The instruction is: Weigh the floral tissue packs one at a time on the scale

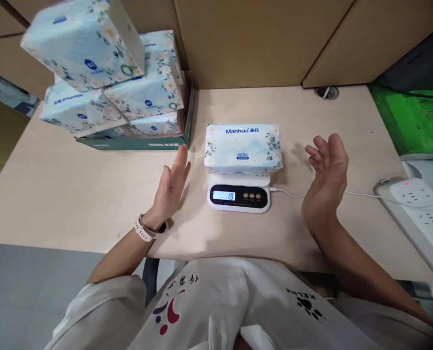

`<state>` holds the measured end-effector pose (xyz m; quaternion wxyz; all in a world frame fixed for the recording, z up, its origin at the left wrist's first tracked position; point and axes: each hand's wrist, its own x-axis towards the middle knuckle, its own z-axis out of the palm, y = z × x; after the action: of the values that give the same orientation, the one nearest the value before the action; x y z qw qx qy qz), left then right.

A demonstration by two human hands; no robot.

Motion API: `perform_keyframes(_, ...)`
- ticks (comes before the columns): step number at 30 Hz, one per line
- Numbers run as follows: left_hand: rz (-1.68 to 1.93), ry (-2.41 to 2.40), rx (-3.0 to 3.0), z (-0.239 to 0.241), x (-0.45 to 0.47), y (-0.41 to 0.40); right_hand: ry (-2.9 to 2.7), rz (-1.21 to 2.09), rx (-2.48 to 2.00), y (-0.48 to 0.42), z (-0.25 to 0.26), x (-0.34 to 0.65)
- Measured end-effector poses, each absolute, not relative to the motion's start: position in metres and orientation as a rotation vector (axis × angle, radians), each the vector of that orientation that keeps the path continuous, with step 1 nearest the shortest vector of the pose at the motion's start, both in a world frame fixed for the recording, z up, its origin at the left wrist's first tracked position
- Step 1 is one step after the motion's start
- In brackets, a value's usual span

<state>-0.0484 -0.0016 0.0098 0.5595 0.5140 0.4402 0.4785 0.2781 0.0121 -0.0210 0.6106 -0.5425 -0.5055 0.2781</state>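
A pale blue floral pack of tissues [243,149] marked "Manhua" lies on a white digital kitchen scale [239,193], covering most of its platform. The lit display reads what looks like 1.8 or 18. To the left of the pack, my left hand [171,187] is held up with its fingers stretched and nothing in it; a watch with a pale band is on the wrist. My right hand [326,180] is raised on the other side, empty, fingers loosely curled and apart from the pack. Neither hand touches the pack or the scale.
Several more tissue packs [81,48] are stacked in a low green carton [136,143] at the back left. A white cable [291,195] runs from the scale toward a power strip [415,194] at right. Brown cardboard [249,43] stands behind the table. A green crate [417,121] is at far right.
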Motion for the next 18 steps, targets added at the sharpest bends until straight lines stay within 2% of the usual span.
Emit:
perform_keyframes(6, 1.110, 1.009, 1.091, 0.004, -0.046, -0.002, -1.184, 0.638, -1.235, 0.011, -0.020, 0.278)
perform_keyframes(18, 1.303, 1.118, 0.774, 0.006, -0.049, 0.004, -1.008, 0.458, -1.265, 0.024, -0.002, 0.282)
